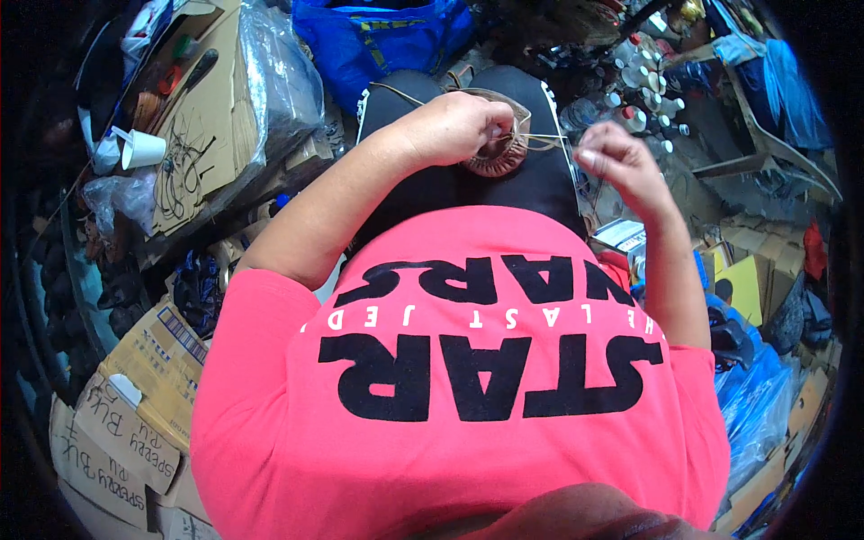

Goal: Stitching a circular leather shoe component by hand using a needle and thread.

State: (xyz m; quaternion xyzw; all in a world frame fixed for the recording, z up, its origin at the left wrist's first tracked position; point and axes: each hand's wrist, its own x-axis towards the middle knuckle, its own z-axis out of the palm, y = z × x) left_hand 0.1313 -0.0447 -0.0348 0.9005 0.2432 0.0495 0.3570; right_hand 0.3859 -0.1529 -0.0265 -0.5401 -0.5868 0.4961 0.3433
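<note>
A brown leather shoe (500, 166) with a puckered, gathered toe seam lies across my lap, on dark trousers. My left hand (459, 128) is closed over it, its fingers curled at the shoe's edge and partly hiding the shoe. From the seam a thin tan cord (545, 139) stretches to the right. My right hand (621, 164) is apart from the shoe, fingers pinched together on the cord's end; whether a needle is there is too small to tell. Another strand of cord (396, 93) trails off beyond my left wrist.
A blue bag (382, 40) stands beyond my knees. Cardboard with plastic wrap (279, 81), black thread and a white cup (142, 149) sit at the left. Several bottles (641, 76) cluster at the far right, near a metal frame (765, 153). Cardboard boxes (135, 378) lie lower left.
</note>
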